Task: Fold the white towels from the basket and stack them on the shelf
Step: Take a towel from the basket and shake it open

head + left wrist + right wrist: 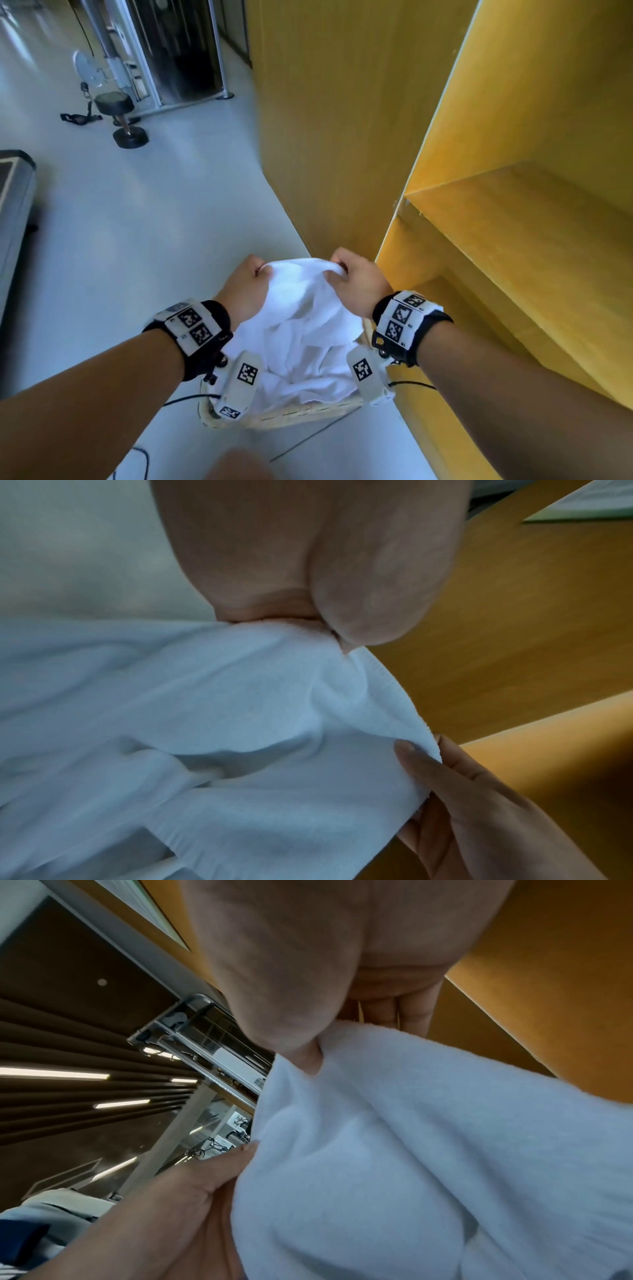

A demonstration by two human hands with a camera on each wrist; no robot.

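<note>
A white towel hangs between my two hands above a woven basket that holds more white towels. My left hand pinches the towel's top edge on the left, and my right hand pinches the same edge on the right, close together. In the left wrist view the towel is clamped under my thumb, with the right hand holding its hemmed edge. The right wrist view shows the towel gripped between thumb and fingers, the left hand beside it.
A yellow wooden shelf unit stands to the right, its compartments open towards me. Its tall side panel rises straight ahead. On the pale floor at the far left lie a dumbbell and a gym machine frame.
</note>
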